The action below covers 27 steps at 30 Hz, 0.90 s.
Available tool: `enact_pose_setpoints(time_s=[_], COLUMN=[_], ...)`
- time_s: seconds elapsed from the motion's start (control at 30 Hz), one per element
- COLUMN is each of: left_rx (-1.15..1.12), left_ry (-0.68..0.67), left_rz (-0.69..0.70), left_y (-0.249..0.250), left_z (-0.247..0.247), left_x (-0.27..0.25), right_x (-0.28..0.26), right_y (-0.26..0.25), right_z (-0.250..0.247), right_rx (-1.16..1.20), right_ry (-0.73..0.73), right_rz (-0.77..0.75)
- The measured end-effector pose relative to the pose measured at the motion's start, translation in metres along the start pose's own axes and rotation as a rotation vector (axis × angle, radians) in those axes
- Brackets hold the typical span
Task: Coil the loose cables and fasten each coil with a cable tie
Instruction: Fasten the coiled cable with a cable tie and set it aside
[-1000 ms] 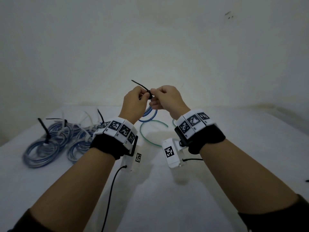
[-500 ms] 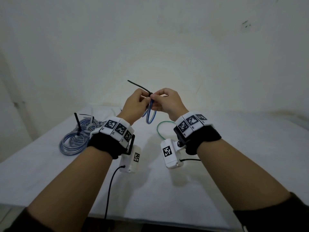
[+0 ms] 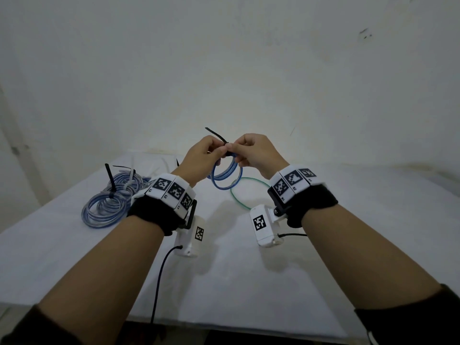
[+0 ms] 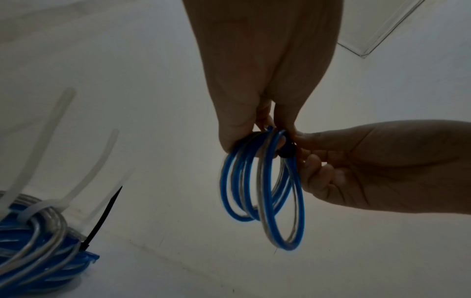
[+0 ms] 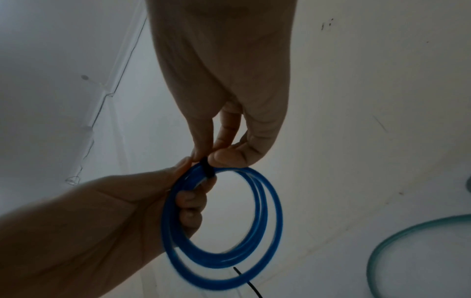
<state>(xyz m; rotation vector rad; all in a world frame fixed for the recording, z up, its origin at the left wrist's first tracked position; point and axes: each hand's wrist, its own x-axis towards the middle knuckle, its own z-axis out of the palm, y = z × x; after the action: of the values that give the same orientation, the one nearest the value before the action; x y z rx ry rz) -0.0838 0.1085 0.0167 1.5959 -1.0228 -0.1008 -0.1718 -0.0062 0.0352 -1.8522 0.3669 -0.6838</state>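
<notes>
Blue cable coil hangs in the air above the table's middle, your left hand gripping its loops while your right hand pinches the black cable tie around its top.

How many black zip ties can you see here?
4. One black tie wraps the blue coil, pinched by the right hand; three stick up from the tied coils on the left. More may be hidden.

Both hands pinch the blue coil at its black tie.
</notes>
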Motion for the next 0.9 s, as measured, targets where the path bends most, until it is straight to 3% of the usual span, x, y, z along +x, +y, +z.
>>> enact_pose_setpoints(time_s=[0.13, 0.23, 0.43, 0.67, 0.9], left_rx=[-0.018, -0.029, -0.027, 0.112, 0.242], left_ry=[-0.051, -0.117, -0.153, -0.12, -0.135], left_rz=[-0.032, -0.05, -0.045, 0.083, 0.208], left_y=[0.0, -0.002, -0.003, -0.004, -0.006], left_z=[0.0, 0.001, 0.01, 0.021, 0.024], left_x=[0.003, 0.005, 0.005, 0.004, 0.01], right_x=[0.005, 0.008, 0.016, 0.025, 0.034], right_y=[-0.002, -0.007, -0.003, 0.004, 0.005], right_z=[-0.007, -0.014, -0.017, -0.008, -0.007], right_rx=[-0.101, -0.156, -0.037, -0.032, 0.005], right_ry=[0.031, -0.027, -0.082, 0.092, 0.168], right_rz=[0.006, 0.054, 0.188, 0.142, 0.218])
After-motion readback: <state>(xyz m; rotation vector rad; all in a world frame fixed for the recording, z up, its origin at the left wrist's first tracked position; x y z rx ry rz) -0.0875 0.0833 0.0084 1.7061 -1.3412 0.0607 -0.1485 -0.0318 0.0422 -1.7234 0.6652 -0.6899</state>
